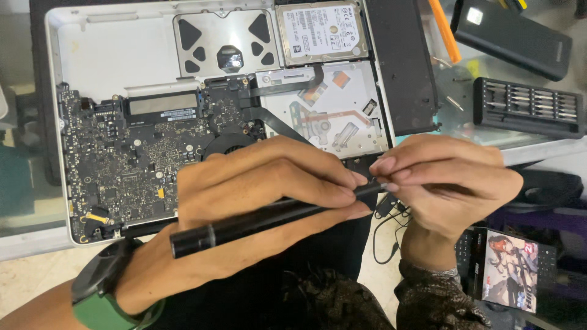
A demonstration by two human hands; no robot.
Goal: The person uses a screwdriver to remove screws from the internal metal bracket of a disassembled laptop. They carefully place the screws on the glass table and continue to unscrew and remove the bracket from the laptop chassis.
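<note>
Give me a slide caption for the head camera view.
Left hand holds a black screwdriver while right hand pinches its tip above an opened laptop.

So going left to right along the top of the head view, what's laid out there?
Trackpad underside → hard drive → black battery → orange tool → black box. The bit rack sits lower, at the right.

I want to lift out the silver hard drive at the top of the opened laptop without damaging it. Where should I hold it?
Probably by the two long edges of the silver rectangular hard drive, pinching from above. It lies flat in its bay with the labelled face up, so only the sides offer a grip. Its right edge sits close against the black bar, leaving little finger room there.
</note>
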